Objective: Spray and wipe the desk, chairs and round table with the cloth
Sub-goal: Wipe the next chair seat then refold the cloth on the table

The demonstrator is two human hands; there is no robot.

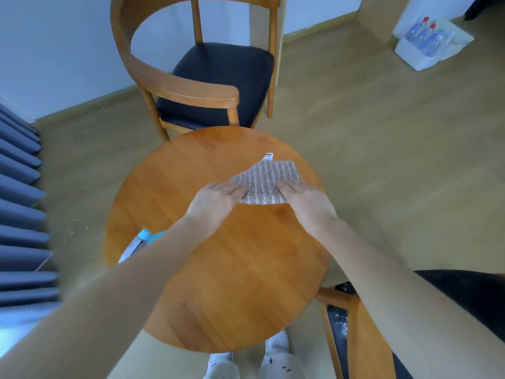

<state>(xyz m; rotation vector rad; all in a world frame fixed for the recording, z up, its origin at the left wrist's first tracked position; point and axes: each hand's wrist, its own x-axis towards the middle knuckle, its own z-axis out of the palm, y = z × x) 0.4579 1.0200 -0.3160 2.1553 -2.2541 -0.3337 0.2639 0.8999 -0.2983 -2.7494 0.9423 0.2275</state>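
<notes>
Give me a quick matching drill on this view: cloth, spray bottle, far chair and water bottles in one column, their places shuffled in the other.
Things:
1. cloth
2. spray bottle
3. far chair
4. water bottles

Places:
A. in a white box on the floor
B. at the round table's left edge, partly behind the left forearm
C. held by left hand and right hand
D. beyond the table

Pairs: 1-C, 2-B, 3-D, 4-A

White tag (268, 156) on the cloth (269, 179), its dark print too small to read
</notes>
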